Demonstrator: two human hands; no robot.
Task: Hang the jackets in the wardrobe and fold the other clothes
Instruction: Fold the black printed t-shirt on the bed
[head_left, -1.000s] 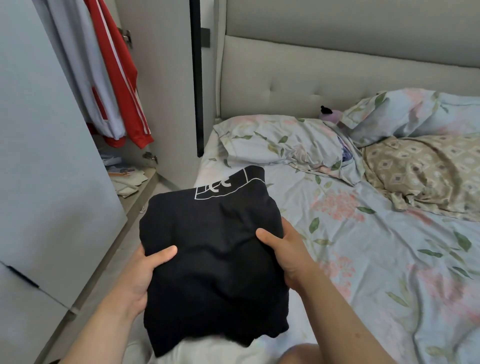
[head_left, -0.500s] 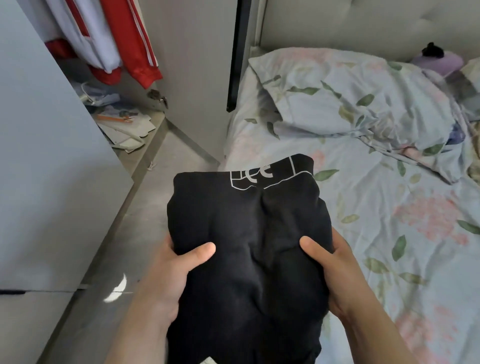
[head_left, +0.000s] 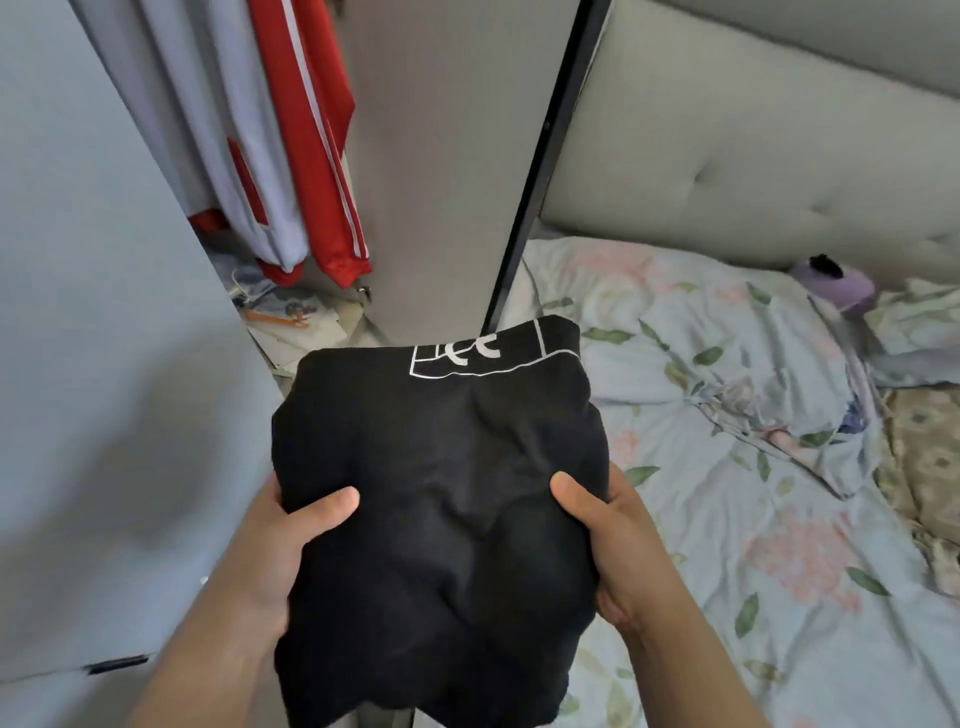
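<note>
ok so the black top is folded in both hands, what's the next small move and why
Probably carry the top forward into the wardrobe: it looks folded, the left hand and right hand grip its sides, and the open wardrobe, jackets hanging, is right ahead.

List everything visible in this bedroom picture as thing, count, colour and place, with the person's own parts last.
wardrobe: 1, pale grey, left, open.
red jacket: 1, red with white stripes, hanging inside it.
grey jacket: 1, pale grey with red patches, hanging left of the red one.
papers: several, white and coloured, wardrobe floor.
folded garment: 1, black with white print, held before the wardrobe.
bed sheet: 1, pale floral, right.
pillow: 1, floral, bed's head.
headboard: 1, beige, padded, behind the bed.
purple object: 1, black top, by the headboard.
patterned cloth: 1, beige, right edge.
left hand: 1, grips the garment's left side.
right hand: 1, grips its right side.
</note>
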